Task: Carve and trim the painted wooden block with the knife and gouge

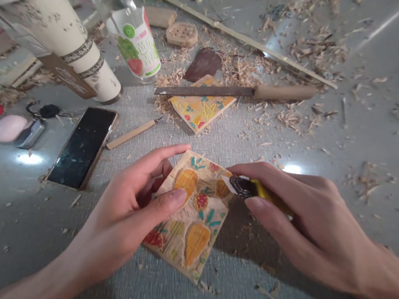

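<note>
A flat wooden board (197, 237) with painted orange, red and teal fruit shapes is tilted above the grey table. My left hand (137, 205) grips it at its left side, thumb on the painted face and fingers at the edge and behind. My right hand (297, 216) is closed around a yellow and black utility knife (244, 187). The knife's blade points left and meets the board's upper right part, over a small orange shape. Most of the knife's handle is hidden in my right palm.
Beyond the board, a file (210, 91) lies across a second painted board (199, 112). A thin carving tool (133, 133), phone (84, 146), plastic bottle (136, 43) and tall cup (74, 40) stand or lie to the left. Wood shavings (319, 47) and a long stick (243, 37) are farther back.
</note>
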`<action>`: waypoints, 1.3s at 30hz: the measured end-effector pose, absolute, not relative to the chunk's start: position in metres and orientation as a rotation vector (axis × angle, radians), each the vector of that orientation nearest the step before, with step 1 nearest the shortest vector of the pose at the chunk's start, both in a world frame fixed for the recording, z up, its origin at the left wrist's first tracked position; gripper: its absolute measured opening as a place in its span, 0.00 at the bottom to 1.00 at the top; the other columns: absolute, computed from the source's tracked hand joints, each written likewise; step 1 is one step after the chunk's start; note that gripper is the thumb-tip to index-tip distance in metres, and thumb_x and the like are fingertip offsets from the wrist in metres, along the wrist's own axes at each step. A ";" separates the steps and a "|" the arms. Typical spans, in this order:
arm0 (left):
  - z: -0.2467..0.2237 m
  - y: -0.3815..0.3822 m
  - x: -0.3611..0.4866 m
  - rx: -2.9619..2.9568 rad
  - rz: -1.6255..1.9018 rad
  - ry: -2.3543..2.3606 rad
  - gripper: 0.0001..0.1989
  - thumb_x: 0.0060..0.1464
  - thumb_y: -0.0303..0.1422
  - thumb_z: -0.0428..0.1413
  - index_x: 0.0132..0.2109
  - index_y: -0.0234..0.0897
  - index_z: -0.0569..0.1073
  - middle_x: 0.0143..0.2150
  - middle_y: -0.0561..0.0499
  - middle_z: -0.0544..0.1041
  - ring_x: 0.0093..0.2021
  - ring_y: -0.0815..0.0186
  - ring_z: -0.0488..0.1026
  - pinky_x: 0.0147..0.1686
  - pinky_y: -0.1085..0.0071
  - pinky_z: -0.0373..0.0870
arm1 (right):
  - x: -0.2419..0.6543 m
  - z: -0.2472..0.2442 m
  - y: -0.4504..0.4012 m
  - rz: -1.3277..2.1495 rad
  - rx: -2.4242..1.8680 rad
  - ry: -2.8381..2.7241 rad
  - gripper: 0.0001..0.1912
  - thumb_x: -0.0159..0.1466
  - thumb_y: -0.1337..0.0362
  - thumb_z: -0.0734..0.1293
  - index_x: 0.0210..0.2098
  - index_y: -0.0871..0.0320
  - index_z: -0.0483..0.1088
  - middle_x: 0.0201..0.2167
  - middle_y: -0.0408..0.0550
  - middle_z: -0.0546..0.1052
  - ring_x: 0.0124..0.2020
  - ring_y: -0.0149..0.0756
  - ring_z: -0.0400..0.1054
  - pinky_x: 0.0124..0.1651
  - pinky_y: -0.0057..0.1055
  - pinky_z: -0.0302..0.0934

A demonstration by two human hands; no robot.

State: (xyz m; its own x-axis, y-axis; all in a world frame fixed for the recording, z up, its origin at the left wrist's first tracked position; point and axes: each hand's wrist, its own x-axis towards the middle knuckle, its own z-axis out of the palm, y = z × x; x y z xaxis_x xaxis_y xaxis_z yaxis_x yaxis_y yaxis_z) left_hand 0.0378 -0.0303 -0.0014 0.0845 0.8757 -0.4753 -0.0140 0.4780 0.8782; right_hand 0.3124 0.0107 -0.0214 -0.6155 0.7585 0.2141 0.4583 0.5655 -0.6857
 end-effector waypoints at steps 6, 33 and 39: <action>0.000 -0.030 0.040 0.858 0.808 1.312 0.29 0.69 0.42 0.71 0.73 0.51 0.77 0.64 0.49 0.87 0.53 0.58 0.89 0.50 0.68 0.86 | 0.315 -0.026 0.009 0.799 -0.987 -2.306 0.12 0.85 0.61 0.62 0.61 0.53 0.74 0.32 0.38 0.79 0.24 0.30 0.67 0.29 0.33 0.59; -0.009 -0.014 0.015 2.036 0.444 1.257 0.27 0.77 0.30 0.53 0.77 0.42 0.77 0.70 0.41 0.86 0.64 0.50 0.87 0.62 0.52 0.87 | 0.338 -0.042 0.057 -0.159 -1.382 -2.425 0.10 0.80 0.54 0.70 0.54 0.51 0.79 0.56 0.61 0.85 0.54 0.62 0.80 0.46 0.50 0.70; -0.014 -0.015 0.016 2.334 0.356 1.343 0.27 0.77 0.26 0.49 0.76 0.38 0.76 0.58 0.38 0.86 0.56 0.45 0.87 0.52 0.46 0.88 | 0.243 0.002 0.093 0.005 -0.846 -2.771 0.12 0.81 0.70 0.63 0.52 0.56 0.80 0.51 0.56 0.85 0.54 0.51 0.79 0.59 0.49 0.69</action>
State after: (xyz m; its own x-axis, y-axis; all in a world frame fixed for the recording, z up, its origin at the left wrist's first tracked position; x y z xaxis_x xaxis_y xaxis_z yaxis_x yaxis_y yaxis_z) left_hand 0.0159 -0.0154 -0.0143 0.5003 0.8658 0.0108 0.7576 -0.4437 0.4787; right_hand 0.2429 0.0930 0.0019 -0.8021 0.5508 0.2305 0.5500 0.8319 -0.0740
